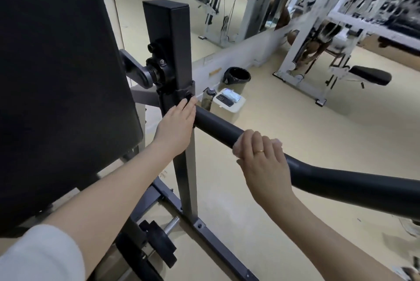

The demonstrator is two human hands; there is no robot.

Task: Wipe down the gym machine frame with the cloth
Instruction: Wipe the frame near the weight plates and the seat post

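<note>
The pale cloth [271, 144] sits bunched on the black padded handlebar [218, 125], pressed there under the right hand [261, 160], whose fingers curl over cloth and bar; a gold ring shows on one finger. At ten o'clock from it, the left hand [178, 125] lies flat with straight fingers against the machine's upright post [178, 37]. At twelve o'clock, on the floor [284, 121], stand a black bin [237, 76], a bottle [208, 97] and a white box [231, 101].

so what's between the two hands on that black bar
In the head view, only bare black bar runs between the left hand and the right hand, which holds the cloth.
</note>
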